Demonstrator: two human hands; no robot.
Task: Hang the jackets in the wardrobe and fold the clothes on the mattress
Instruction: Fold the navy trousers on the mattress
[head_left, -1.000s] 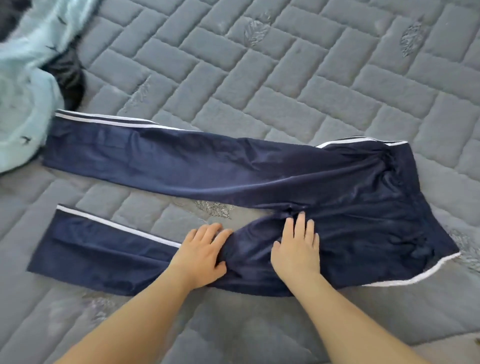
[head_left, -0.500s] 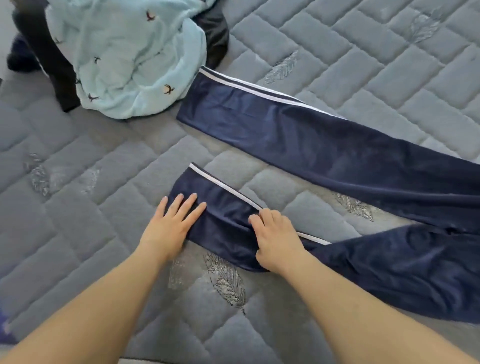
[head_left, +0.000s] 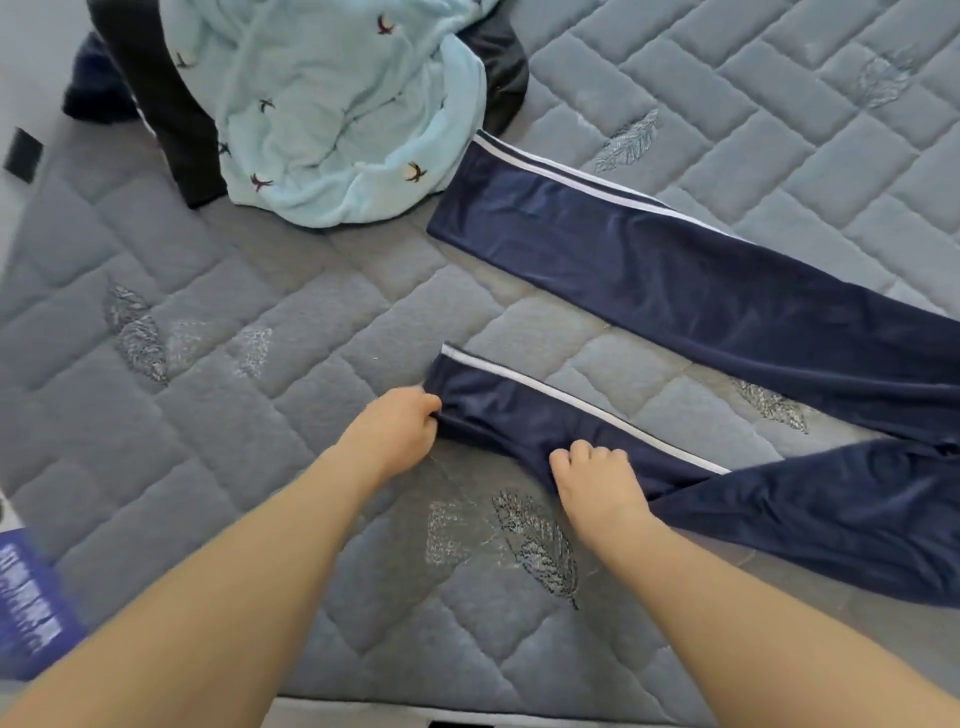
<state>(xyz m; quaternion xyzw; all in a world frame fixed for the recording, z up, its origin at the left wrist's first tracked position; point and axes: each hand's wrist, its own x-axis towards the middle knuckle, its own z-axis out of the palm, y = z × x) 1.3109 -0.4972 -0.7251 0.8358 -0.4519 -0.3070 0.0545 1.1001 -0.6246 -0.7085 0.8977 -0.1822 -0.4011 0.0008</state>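
While lying flat near mattress (head_left: 291, 395) front edge, smooth navy track pants (head_left: 727, 291), white-striped, legs splayed; left hand (head_left: 397, 428) pinching near-leg cuff, right hand (head_left: 597, 480) gripping same leg mid-length; fluffy pale-blue garment (head_left: 332, 114) bunching toward far-left corner.

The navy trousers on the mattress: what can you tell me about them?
The trousers are dark navy, of smooth, slightly shiny cloth, with white stripes down each leg's side. They lie flat on the grey quilted mattress, legs apart, hems pointing left; the waist is out of view. The left hand grips the near leg's hem, the right hand pinches the same leg further along. The far hem lies by a pale blue garment.
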